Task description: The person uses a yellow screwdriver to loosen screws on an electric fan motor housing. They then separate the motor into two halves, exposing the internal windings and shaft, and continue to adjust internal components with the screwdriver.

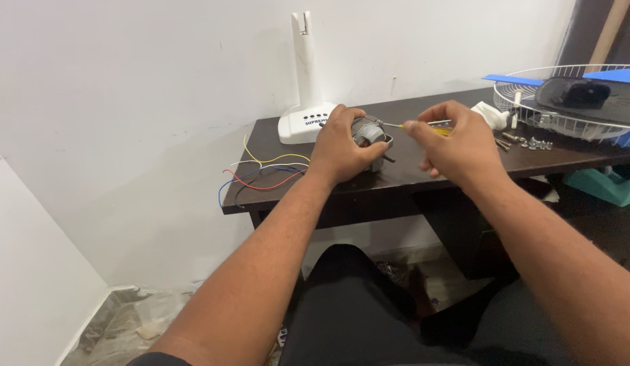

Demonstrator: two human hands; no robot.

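left hand (343, 146) grips motor (369, 132) near table (423, 179) rear edge; right hand (457, 142) pinches screwdriver (423, 125), tip at housing. motor already removed; screws (532, 142) lie loose; disassembly unfinished.

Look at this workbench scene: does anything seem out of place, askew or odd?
Yes. Coloured wires from the small motor under the left hand sprawl loose and hang over the table's left edge. Loose screws lie scattered beside the detached wire fan guard, which overhangs the table's right end.

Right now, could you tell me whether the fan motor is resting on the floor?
No, the fan motor sits on the dark table, held by the left hand while the right hand works a screwdriver.
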